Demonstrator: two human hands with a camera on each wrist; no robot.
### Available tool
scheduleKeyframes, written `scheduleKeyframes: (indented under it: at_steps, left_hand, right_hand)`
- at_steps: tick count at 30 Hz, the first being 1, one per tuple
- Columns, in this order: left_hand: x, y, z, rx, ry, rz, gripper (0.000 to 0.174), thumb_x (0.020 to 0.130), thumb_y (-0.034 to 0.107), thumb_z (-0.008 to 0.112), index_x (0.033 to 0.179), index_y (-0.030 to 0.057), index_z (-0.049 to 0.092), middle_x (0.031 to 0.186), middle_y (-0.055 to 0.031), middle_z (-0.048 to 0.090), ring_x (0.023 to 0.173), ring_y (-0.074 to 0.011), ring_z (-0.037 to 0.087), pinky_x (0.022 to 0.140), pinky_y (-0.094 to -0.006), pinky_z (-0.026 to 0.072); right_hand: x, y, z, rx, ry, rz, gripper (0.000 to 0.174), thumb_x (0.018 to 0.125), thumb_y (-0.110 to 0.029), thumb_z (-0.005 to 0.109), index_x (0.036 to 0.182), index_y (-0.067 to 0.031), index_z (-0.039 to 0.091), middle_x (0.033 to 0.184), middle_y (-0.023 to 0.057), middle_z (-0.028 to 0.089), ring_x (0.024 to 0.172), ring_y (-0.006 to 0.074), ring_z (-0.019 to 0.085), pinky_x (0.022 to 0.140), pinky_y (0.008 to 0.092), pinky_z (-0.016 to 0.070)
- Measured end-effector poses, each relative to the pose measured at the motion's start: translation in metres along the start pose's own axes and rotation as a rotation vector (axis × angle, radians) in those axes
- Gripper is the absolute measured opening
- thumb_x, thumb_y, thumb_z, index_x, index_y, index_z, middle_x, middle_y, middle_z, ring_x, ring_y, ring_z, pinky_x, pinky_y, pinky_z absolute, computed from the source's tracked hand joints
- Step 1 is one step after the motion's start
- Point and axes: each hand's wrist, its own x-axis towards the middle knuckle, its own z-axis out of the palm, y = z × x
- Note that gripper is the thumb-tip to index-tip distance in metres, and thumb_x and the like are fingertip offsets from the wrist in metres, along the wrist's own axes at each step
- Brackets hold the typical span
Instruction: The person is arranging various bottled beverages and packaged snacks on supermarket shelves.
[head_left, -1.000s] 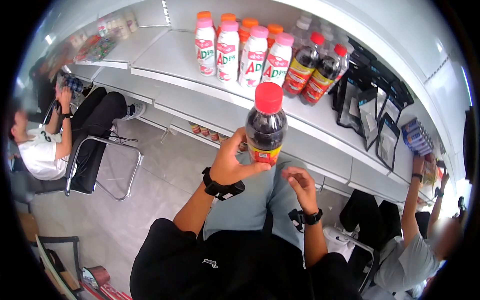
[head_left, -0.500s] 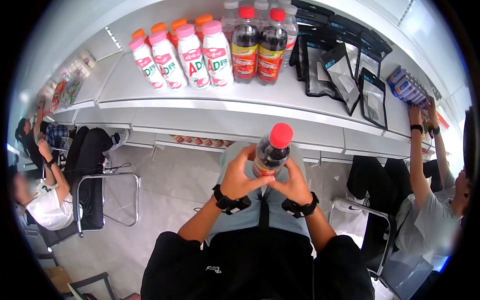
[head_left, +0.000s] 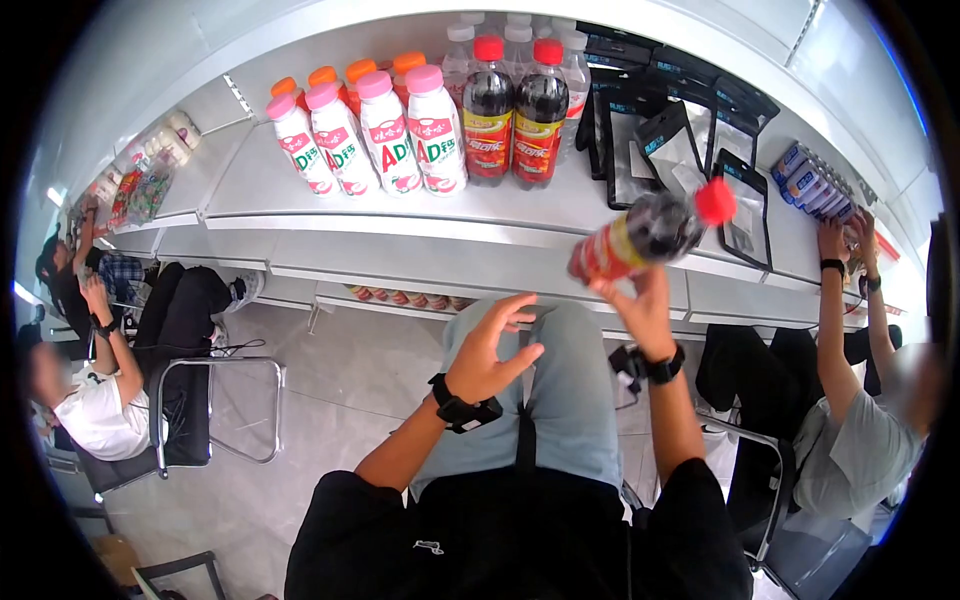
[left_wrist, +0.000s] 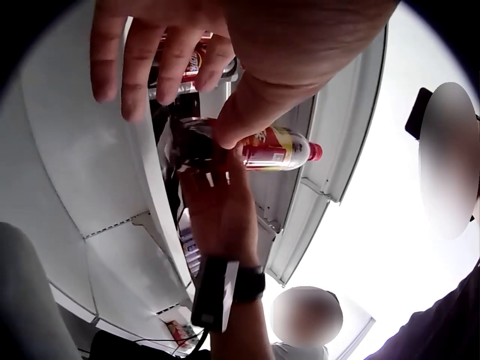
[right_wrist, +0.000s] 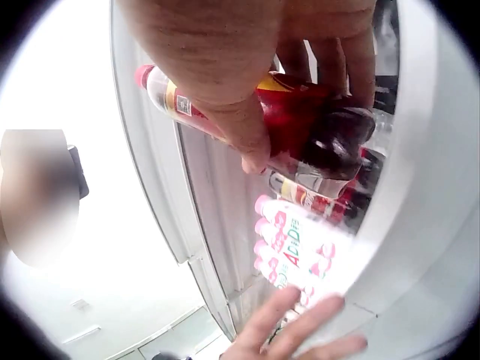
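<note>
A dark cola bottle with a red cap and a red-yellow label leans over to the right in the head view. My right hand grips it around the label, thumb on the near side, in front of the shelf edge. To its left my left hand is held apart from the bottle, fingers spread and nothing in them. In the right wrist view the bottle lies across the palm, its base toward the shelf. Two more cola bottles stand upright on the shelf.
White bottles with pink caps stand in a row left of the colas, orange-capped ones behind. Black pouches and blue-and-white cans fill the shelf's right part. People sit on both sides, one reaching toward the cans.
Both hands held the bottle upright half a second ago. Since then the left hand has let go, and the right hand has moved the bottle right and tilted it.
</note>
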Motion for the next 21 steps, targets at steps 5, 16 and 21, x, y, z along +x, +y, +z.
scheduleKeyframes:
  at_steps: [5, 16, 21]
  left_hand:
    - [-0.002, -0.003, -0.016, 0.048, -0.044, -0.017, 0.055, 0.089, 0.007, 0.070, 0.140, 0.0062, 0.049, 0.136, -0.0092, 0.058, 0.117, -0.0208, 0.062, 0.098, -0.0345, 0.0467]
    - [0.002, -0.017, -0.047, 0.075, -0.012, -0.037, 0.048, 0.091, 0.010, 0.068, 0.136, 0.0054, 0.053, 0.130, -0.0097, 0.062, 0.112, -0.0210, 0.064, 0.098, -0.0357, 0.0473]
    - [0.003, -0.032, -0.059, 0.196, 0.046, -0.016, 0.042, 0.090, 0.011, 0.069, 0.130, 0.0045, 0.058, 0.121, -0.0101, 0.067, 0.107, -0.0217, 0.066, 0.094, -0.0350, 0.0497]
  right_hand:
    - [0.085, -0.014, 0.002, -0.042, -0.009, -0.051, 0.067, 0.081, -0.013, 0.083, 0.136, -0.0012, 0.045, 0.122, 0.0119, 0.062, 0.109, 0.0215, 0.063, 0.095, 0.0341, 0.0513]
    - [0.123, 0.044, 0.033, 0.000, 0.002, -0.140, 0.075, 0.087, -0.010, 0.077, 0.148, 0.0010, 0.033, 0.134, 0.0168, 0.056, 0.122, 0.0236, 0.058, 0.102, 0.0360, 0.0488]
    - [0.115, 0.045, 0.036, -0.413, 0.161, -0.255, 0.070, 0.092, -0.012, 0.072, 0.150, -0.0058, 0.035, 0.134, 0.0176, 0.055, 0.116, 0.0235, 0.059, 0.098, 0.0342, 0.0496]
